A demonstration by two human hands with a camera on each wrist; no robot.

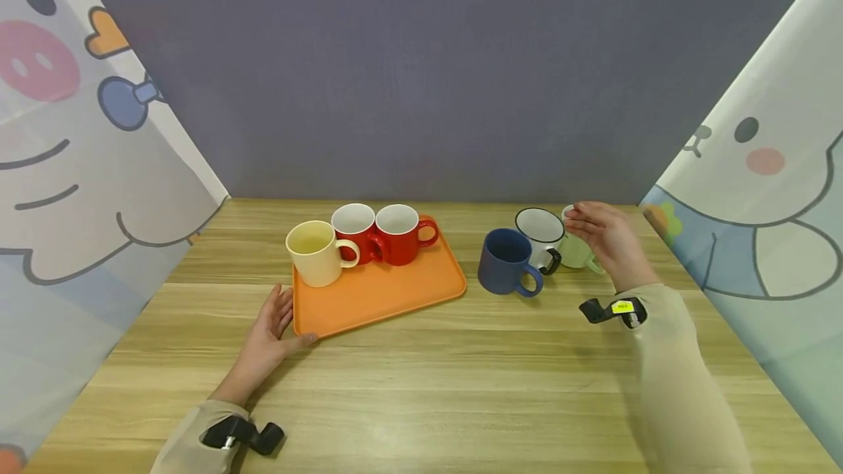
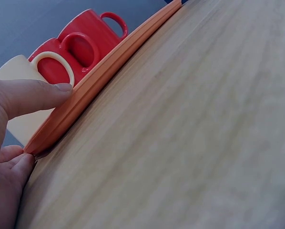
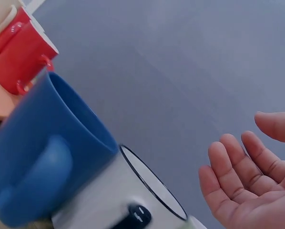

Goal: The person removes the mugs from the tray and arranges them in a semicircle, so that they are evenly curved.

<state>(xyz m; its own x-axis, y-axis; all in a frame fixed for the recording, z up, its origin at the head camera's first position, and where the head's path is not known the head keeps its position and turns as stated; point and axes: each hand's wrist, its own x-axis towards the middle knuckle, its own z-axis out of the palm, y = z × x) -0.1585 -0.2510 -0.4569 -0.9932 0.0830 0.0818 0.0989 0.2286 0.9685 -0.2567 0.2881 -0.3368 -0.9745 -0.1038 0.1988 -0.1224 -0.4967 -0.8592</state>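
Note:
At the near left corner of an orange tray (image 1: 382,295), my left hand (image 1: 266,339) holds on, thumb along the front rim and fingers at the left side. A cream mug (image 1: 316,258) and two red mugs (image 1: 402,240) stand upright on the tray. My right hand (image 1: 609,240) hovers over a pale green mug (image 1: 575,251), fingers loosely bent and nothing in them; it partly hides that mug. Just left of it are a white mug (image 1: 536,224) with a black rim and handle, and a blue mug (image 1: 503,269), close together. In the right wrist view the palm (image 3: 257,205) faces up.
Everything stands on a wooden table (image 1: 421,401). A grey panel (image 1: 421,79) rises along its back edge, with cartoon-printed sheets at the left (image 1: 85,167) and right (image 1: 777,189). The blue mug stands just off the tray's right end.

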